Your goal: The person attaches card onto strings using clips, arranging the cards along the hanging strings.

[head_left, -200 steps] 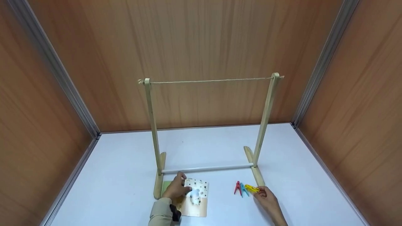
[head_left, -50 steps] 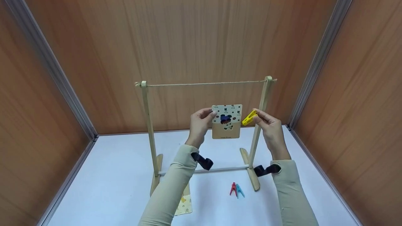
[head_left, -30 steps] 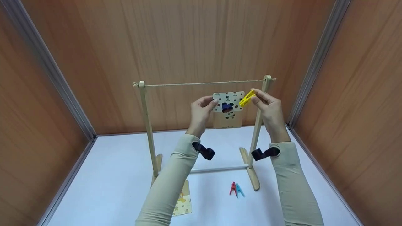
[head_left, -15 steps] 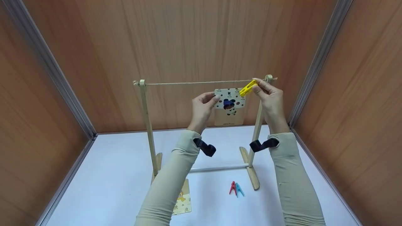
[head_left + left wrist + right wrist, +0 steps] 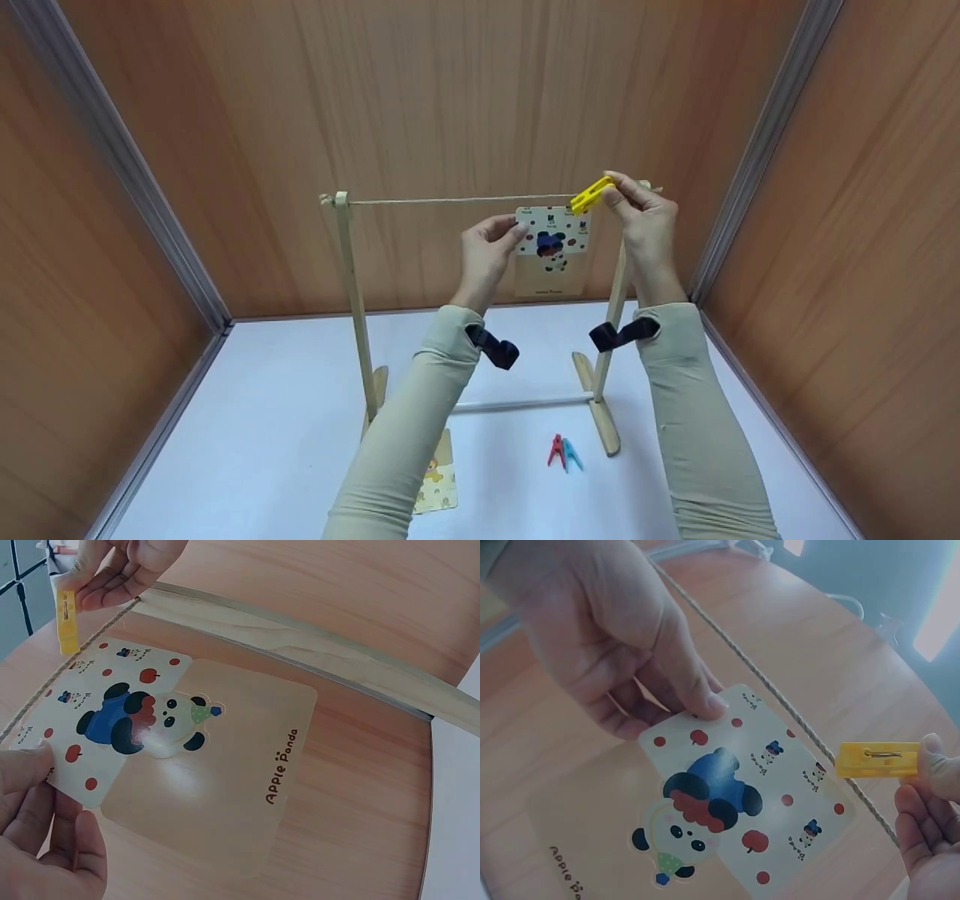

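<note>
My left hand point(image 5: 486, 255) pinches the left edge of a card point(image 5: 551, 251) with a panda picture and "Apple Panda" lettering. The card hangs upright, its top edge close along the rope point(image 5: 465, 200) of a wooden stand. Between thumb and fingers my right hand point(image 5: 645, 225) holds a yellow clothespin point(image 5: 591, 195) by its handle end. In the head view the clothespin's tip overlaps the rope and the card's top right corner. The right wrist view shows the clothespin point(image 5: 877, 760) across the rope point(image 5: 780, 697), near the card's upper edge.
A red clothespin point(image 5: 556, 450) and a blue clothespin point(image 5: 572, 454) lie on the white table point(image 5: 262, 420). Another card point(image 5: 439, 480) lies partly under my left forearm. The stand's posts point(image 5: 355, 300) rise at both sides, joined below by a white bar point(image 5: 525, 403). Wood-grain panels point(image 5: 480, 90) enclose the table.
Since the earliest frame, both hands have lifted the panda card and yellow clothespin from the table. Over the last second they rose further, bringing the card's top and the clothespin to the rope.
</note>
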The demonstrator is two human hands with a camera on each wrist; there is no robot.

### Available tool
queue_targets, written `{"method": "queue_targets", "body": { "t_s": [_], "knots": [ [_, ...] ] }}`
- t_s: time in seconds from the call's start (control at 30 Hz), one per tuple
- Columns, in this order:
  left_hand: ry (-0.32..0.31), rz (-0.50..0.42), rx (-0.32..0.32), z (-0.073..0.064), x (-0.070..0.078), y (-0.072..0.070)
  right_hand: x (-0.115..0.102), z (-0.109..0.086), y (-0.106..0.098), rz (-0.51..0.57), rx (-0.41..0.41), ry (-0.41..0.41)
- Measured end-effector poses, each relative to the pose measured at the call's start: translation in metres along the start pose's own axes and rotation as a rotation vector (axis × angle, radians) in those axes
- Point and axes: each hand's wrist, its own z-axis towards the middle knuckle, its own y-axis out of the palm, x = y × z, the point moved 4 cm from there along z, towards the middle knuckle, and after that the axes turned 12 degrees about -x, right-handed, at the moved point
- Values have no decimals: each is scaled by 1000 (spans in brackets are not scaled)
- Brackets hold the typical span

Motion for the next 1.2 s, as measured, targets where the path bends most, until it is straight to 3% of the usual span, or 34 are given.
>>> {"method": "queue_targets", "body": {
  "t_s": [0.2,0.4,1.2],
  "knots": [
    [10,12,-1,0,3,1,-5,4,1,-12,35,-66],
    [5,-11,9,4,6,3,-9,7,5,62,45,-83],
    [-23,-5,-3,2,10,5,-10,11,19,-67,13,-100]
  ]
}}
